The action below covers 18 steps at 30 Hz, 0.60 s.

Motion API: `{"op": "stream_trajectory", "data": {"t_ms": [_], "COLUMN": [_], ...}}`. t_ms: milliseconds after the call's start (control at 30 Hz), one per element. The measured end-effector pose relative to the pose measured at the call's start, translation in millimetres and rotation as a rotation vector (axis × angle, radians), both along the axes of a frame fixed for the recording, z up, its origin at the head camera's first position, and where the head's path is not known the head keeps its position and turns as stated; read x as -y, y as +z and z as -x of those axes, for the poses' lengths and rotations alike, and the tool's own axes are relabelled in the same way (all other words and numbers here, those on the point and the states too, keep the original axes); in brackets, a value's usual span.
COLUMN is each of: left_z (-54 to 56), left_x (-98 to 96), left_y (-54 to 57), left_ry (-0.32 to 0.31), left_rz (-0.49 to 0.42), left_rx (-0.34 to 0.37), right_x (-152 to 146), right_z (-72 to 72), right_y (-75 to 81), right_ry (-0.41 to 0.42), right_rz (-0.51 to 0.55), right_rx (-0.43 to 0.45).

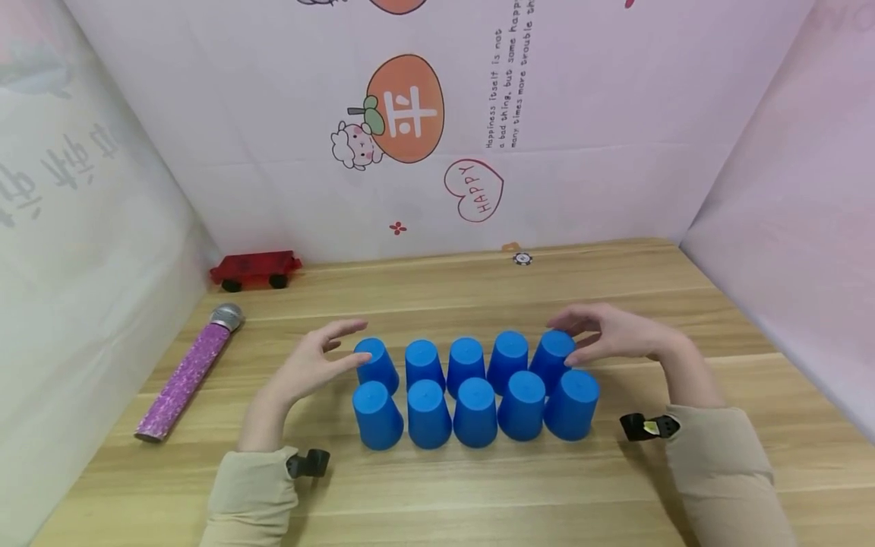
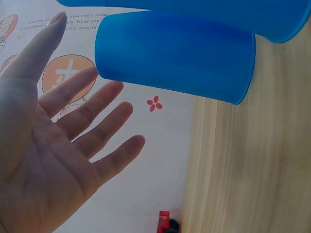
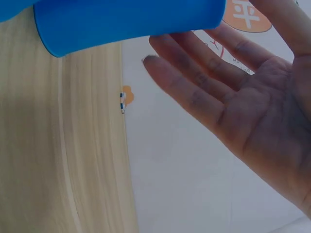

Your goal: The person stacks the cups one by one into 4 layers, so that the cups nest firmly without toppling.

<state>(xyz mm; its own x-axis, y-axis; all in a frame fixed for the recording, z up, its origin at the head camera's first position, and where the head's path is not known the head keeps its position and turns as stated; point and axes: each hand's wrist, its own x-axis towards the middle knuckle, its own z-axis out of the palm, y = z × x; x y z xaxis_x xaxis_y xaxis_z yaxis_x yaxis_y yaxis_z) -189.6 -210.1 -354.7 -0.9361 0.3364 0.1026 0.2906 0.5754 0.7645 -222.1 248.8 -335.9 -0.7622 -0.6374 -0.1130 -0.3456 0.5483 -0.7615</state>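
Several blue cups stand upside down in two rows on the wooden table. My left hand [image 1: 307, 368] is at the left end of the back row, its thumb at the top of the end cup [image 1: 379, 374]. In the left wrist view its fingers [image 2: 80, 114] are spread and fairly straight beside a blue cup [image 2: 175, 53]. My right hand [image 1: 618, 334] reaches round the right end cup [image 1: 549, 358] of the back row, thumb in front and fingers behind. The right wrist view has its extended fingers [image 3: 194, 97] close along a cup [image 3: 131, 24]; contact is unclear.
A purple glitter microphone [image 1: 187, 380] lies at the left of the table [image 1: 478, 501]. Behind it, a red toy wagon [image 1: 254, 267] stands near the back corner. White printed sheets [image 1: 287, 190] wall in the back and sides. A small chip [image 1: 522, 259] is at the back edge.
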Motion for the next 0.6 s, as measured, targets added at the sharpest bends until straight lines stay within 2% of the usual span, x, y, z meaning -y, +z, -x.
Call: {"op": "stream_trajectory", "data": {"t_ms": [200, 433, 600], "left_z": [1.0, 2.2, 1.0], "left_x": [-3.5, -6.1, -7.9], "left_y": [-4.2, -8.6, -8.8], "left_ry": [-0.044, -0.059, -0.070], "left_rz": [-0.011, -0.038, -0.044], "left_rx": [0.027, 0.068, 0.055], "right_x": [3.5, 6.8, 8.7], "right_z": [1.2, 0.7, 0.4], "right_y": [-2.8, -3.6, -3.0], "right_ry": [0.028, 0.016, 0.026], "right_rz": [-0.007, -0.019, -0.014], "right_rx": [-0.012, -0.017, -0.045]}}
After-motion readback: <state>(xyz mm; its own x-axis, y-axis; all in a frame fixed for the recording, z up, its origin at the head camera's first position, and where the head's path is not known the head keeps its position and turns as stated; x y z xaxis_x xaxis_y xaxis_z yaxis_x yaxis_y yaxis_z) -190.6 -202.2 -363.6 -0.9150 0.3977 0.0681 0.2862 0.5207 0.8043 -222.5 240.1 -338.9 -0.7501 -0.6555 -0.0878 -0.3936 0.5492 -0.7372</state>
